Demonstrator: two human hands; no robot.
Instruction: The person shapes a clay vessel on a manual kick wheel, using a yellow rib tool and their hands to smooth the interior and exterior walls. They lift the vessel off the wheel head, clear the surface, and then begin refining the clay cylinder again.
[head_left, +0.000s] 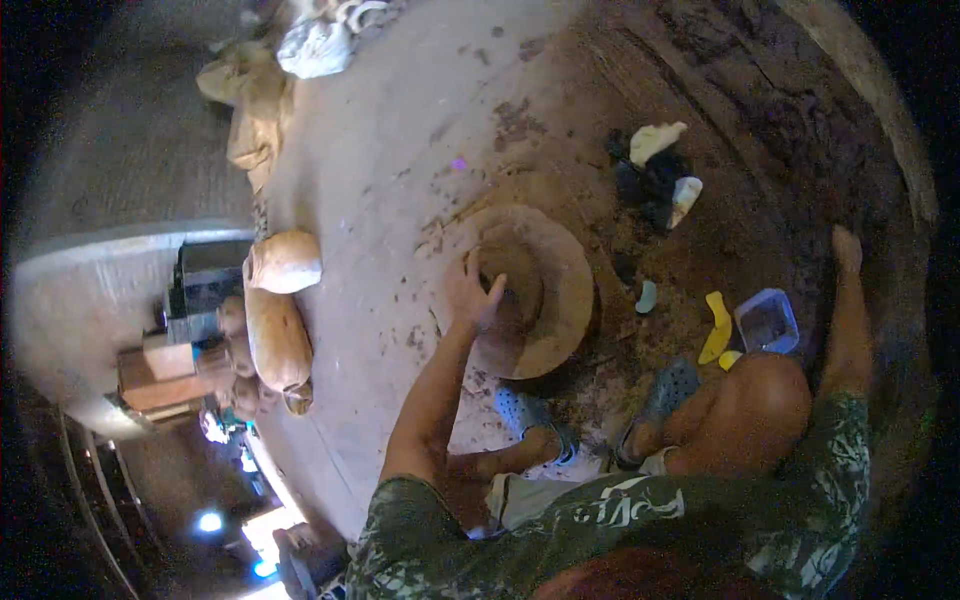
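Observation:
In front of me on the floor is a round, pale potter's wheel [562,300] with a low brown clay form [520,275] at its middle. My left hand [476,292] lies at the left side of this clay, thumb apart from the fingers, holding nothing that I can see. Far out to the right, my right arm is stretched toward a dark, wet-looking mass of clay [800,120]. My right hand [847,250] is at its near edge, and its fingers are too dark to make out.
Near my right knee are a clear plastic tub [768,322] and a yellow curved piece [716,330]. A pale blue piece [646,296] lies by the wheel. Dark and cream scraps [655,175] sit beyond. Large bags [278,340] and wooden boxes [160,377] stand left.

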